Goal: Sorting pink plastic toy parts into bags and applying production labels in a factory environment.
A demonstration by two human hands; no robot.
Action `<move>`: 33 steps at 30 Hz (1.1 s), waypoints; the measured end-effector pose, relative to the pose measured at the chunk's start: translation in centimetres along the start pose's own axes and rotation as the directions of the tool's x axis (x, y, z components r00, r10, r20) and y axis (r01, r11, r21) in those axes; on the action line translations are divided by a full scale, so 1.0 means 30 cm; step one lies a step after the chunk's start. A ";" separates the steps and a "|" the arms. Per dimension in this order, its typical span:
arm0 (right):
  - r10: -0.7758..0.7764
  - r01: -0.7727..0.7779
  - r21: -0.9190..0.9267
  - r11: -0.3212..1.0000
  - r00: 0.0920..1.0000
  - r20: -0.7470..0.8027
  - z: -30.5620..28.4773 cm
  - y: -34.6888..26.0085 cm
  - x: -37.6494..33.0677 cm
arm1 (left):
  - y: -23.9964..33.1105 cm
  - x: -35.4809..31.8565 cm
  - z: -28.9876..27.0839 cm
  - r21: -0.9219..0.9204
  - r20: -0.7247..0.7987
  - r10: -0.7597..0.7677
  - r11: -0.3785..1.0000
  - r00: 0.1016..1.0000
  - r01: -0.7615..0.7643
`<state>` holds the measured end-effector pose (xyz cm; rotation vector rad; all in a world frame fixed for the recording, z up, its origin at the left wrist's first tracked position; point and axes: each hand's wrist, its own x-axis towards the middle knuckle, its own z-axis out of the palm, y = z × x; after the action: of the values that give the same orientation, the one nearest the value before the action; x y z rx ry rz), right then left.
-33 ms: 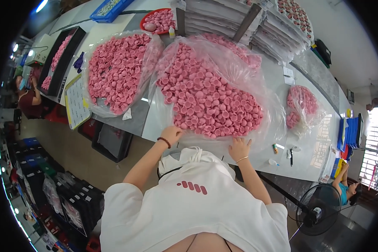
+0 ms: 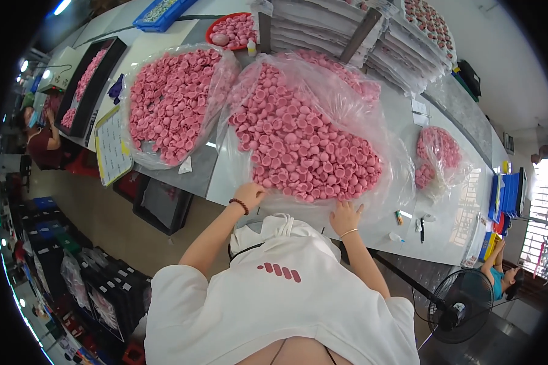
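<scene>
A large heap of small pink cup-shaped pieces [image 2: 310, 143] lies in front of me on a spread clear plastic bag [image 2: 399, 173]. At the bag's near left edge, my left hand [image 2: 248, 196] is closed, its fingers bent together on the plastic. My right hand [image 2: 346, 217] rests at the near edge further right, fingers apart and thumb side toward the heap, its fingertips close to the lowest pink pieces. No piece shows in either hand. Some fingertips are hard to make out against the plastic.
Another bag of pink pieces [image 2: 173, 103] lies left, and a smaller bag [image 2: 438, 152] right. Stacked trays [image 2: 313, 36] and a red basin [image 2: 210, 30] stand at the back. A black fan [image 2: 461, 304] is right of me. Two people [image 2: 42, 140] [image 2: 502, 274] are at the sides.
</scene>
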<state>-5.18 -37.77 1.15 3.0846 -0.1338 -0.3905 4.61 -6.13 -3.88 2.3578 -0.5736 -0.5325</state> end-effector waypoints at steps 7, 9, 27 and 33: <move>0.099 -0.090 -0.081 0.993 0.987 0.127 -0.079 -0.098 0.018 | 0.128 0.017 -0.121 0.484 -0.436 0.095 0.863 0.895 0.144; 0.100 -0.089 -0.079 0.993 0.983 0.154 -0.153 -0.144 0.042 | 0.012 0.001 -0.103 0.326 -0.074 -0.145 0.932 0.987 0.161; -0.058 0.006 0.497 0.868 0.994 0.090 -0.171 -0.260 0.655 | 0.139 0.177 -0.125 0.060 -0.497 0.050 0.998 0.866 -0.024; -0.017 0.061 0.407 0.911 0.994 -0.109 -0.137 -0.469 0.578 | 0.055 0.249 -0.126 0.109 -0.444 -0.071 0.985 0.893 0.132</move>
<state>13.72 -25.23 0.28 3.5201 -0.1718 -0.2255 12.24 -9.32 -1.76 2.5363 -0.2837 0.0095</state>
